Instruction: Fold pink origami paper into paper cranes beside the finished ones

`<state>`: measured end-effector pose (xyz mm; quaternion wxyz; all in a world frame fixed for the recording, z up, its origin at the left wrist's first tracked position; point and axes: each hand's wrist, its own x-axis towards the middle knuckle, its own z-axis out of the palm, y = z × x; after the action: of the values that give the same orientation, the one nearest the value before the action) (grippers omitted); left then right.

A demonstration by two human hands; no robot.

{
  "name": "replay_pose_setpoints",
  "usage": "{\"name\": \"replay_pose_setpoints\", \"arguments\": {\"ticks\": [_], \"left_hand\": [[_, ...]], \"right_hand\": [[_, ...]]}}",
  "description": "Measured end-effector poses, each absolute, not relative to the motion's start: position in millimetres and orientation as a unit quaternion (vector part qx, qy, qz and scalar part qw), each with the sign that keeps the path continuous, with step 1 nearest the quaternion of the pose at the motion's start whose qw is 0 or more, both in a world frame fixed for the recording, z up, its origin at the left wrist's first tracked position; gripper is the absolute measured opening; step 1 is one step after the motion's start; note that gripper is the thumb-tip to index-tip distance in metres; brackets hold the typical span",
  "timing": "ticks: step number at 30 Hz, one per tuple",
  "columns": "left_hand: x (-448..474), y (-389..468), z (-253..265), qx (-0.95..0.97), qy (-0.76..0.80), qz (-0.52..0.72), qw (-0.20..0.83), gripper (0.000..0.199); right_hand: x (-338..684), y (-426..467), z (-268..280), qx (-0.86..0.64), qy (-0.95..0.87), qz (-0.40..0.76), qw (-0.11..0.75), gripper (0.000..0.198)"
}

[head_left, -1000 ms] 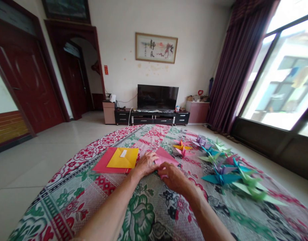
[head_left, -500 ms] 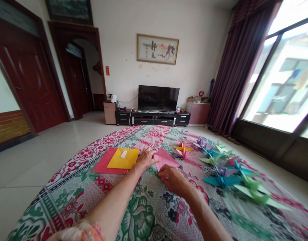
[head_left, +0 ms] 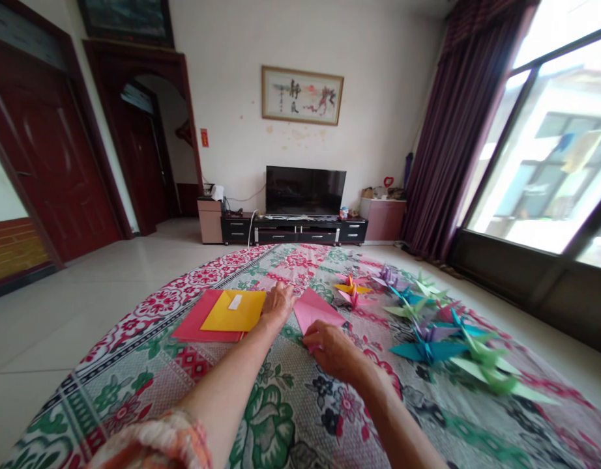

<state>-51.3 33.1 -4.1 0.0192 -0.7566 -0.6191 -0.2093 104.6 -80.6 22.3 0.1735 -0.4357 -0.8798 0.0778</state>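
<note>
A pink square of origami paper (head_left: pixel 317 309) lies turned like a diamond on the patterned tablecloth. My right hand (head_left: pixel 328 344) has its fingers curled at the near corner of this paper, the thumb and forefinger closed on its edge. Just off the left corner of the paper, my left hand (head_left: pixel 278 305) is held loosely with its fingers apart and nothing visible in them. Left of that hand, a yellow paper packet (head_left: pixel 236 314) with a small white label rests on top of red paper (head_left: pixel 195 320).
On the right of the table stand several folded paper cranes, among them a blue one (head_left: pixel 427 348), a green one (head_left: pixel 498 371) and an orange one (head_left: pixel 352 285). A floral tablecloth (head_left: pixel 268 417) covers the round table. Beyond it, a television (head_left: pixel 305 191) sits on a low cabinet.
My left hand has come off the pink paper and moved slightly left. My right hand stays at the near corner. The whole view has shifted a little.
</note>
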Motion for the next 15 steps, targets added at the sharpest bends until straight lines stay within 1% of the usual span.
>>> {"name": "replay_pose_setpoints", "arguments": {"ticks": [3,6,8,10,12,15], "left_hand": [[-49,27,3,-0.743,-0.634,-0.216,0.006,0.028],[-47,16,13,-0.738,-0.635,-0.227,-0.004,0.031],[-47,8,19,-0.735,-0.64,-0.225,-0.004,0.035],[-48,0,21,-0.739,-0.642,-0.204,-0.016,0.035],[-49,-7,20,-0.744,-0.641,-0.188,-0.025,0.034],[-49,-15,16,-0.767,-0.614,-0.183,-0.029,0.031]], "right_hand": [[104,-80,25,-0.422,-0.883,0.094,0.182,0.03],[108,-75,22,-0.426,-0.867,0.108,0.235,0.038],[114,-70,15,-0.483,-0.814,0.067,0.315,0.041],[121,-64,6,-0.559,-0.75,0.006,0.355,0.035],[127,-60,-1,-0.621,-0.696,-0.026,0.36,0.029],[131,-59,-4,-0.68,-0.661,-0.022,0.318,0.027]]}}
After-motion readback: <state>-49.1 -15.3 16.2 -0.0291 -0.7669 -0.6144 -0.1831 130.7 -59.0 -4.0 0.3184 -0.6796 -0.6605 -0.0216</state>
